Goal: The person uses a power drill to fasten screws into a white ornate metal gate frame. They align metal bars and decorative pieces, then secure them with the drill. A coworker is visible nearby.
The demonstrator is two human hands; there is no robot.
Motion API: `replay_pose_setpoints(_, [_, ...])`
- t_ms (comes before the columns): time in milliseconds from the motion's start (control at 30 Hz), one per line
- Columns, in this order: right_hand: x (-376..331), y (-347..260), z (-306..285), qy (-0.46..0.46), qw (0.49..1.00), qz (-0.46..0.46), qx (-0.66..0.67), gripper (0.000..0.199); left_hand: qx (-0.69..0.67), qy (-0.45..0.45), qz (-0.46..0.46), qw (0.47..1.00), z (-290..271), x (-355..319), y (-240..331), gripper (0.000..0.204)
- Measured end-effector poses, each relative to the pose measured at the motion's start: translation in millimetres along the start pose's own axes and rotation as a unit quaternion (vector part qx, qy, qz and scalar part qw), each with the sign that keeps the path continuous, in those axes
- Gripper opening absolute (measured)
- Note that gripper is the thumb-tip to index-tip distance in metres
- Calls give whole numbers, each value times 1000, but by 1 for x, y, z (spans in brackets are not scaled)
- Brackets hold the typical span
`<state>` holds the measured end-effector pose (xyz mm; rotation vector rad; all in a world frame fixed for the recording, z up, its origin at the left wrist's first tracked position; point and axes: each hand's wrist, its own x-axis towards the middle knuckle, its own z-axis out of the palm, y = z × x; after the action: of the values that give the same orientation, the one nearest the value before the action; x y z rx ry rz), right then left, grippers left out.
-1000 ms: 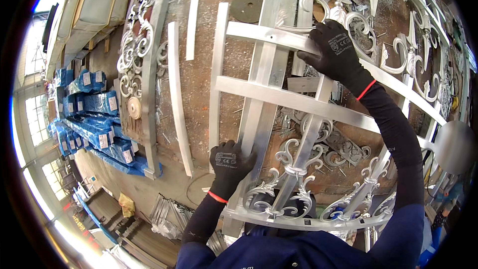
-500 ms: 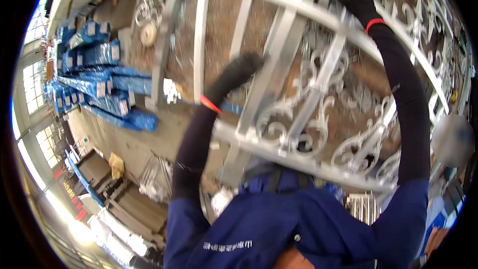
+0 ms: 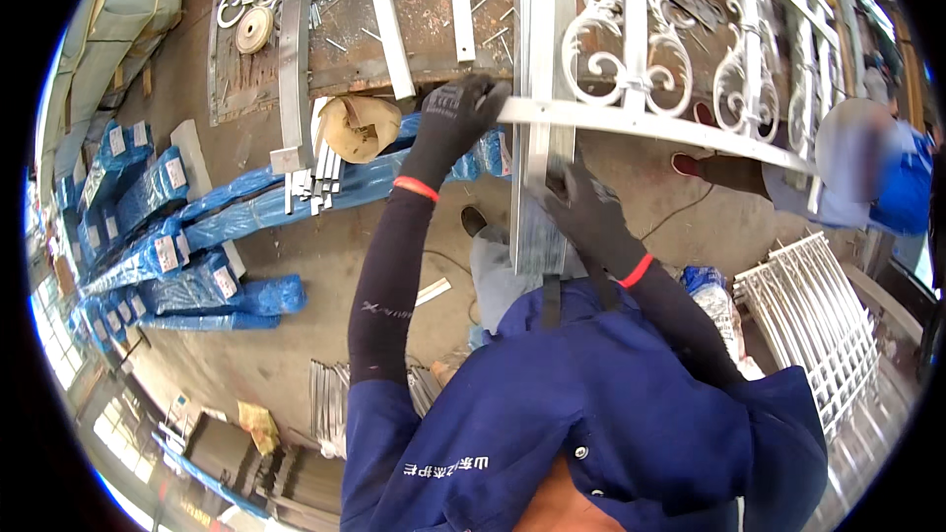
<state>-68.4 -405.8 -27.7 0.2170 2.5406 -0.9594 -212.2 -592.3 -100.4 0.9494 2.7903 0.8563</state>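
A white metal railing panel (image 3: pixel 680 126) with scrolled ornaments (image 3: pixel 631 69) lies to the right, across a pair of long grey metal beams (image 3: pixel 540 227) that run toward my body. My left hand (image 3: pixel 458 123), in a dark work glove, is closed at the left end of the panel's near rail. Its fingertips are partly hidden there. My right hand (image 3: pixel 596 217), gloved too, is at the right side of the beams, just below the rail. Its fingers are apart and it holds nothing I can see.
Loose white bars (image 3: pixel 389 30) and small rods lie on the worktable, left of the beams. An open container (image 3: pixel 360 128) stands beyond blue-wrapped bundles (image 3: pixel 236 227). Another person (image 3: pixel 818 182) is at the right, near a stacked white grille (image 3: pixel 813 310). A cable (image 3: pixel 680 212) crosses the floor.
My right hand has come back from the panel's far side to the beams. The left hand has moved onto the near rail's end. The panel now sits farther from my body; the view has shifted.
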Motion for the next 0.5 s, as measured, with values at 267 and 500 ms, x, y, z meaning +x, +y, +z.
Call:
replay_pose_setpoints(267, [40,-23,31,51,979,85,-177,57,-35,39,-60,997,-6,-2,2,30])
replay_pose_setpoints(500, [31,-9,52,85,982,89,-143,51,25,22,-36,999,8,-7,-10,30])
